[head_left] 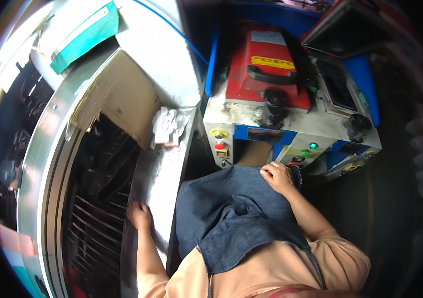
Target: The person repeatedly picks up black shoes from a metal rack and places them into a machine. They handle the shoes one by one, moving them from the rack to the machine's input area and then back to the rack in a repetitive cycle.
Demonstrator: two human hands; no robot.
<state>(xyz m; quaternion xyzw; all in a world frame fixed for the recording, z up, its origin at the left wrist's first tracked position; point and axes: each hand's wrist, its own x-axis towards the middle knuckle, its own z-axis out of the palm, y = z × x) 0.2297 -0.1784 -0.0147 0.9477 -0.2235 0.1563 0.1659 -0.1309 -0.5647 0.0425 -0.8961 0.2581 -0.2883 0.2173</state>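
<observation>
My left hand (139,214) rests flat, fingers spread, on a light sheet (154,174) lying on the white bench beside a dark slatted rack (100,198). It holds nothing. My right hand (277,176) is closed in a fist at the front of a machine (291,99), just below its control panel and next to a dark knob (297,171); what it grips is hidden. A dark blue apron (231,213) covers my lap between the two hands.
The machine has a red lid with a black handle (271,74), a black knob (275,102), a red button (219,146) and a green light (313,146). White gloves (168,126) lie on the bench. Cardboard sheets (122,94) lean at the left.
</observation>
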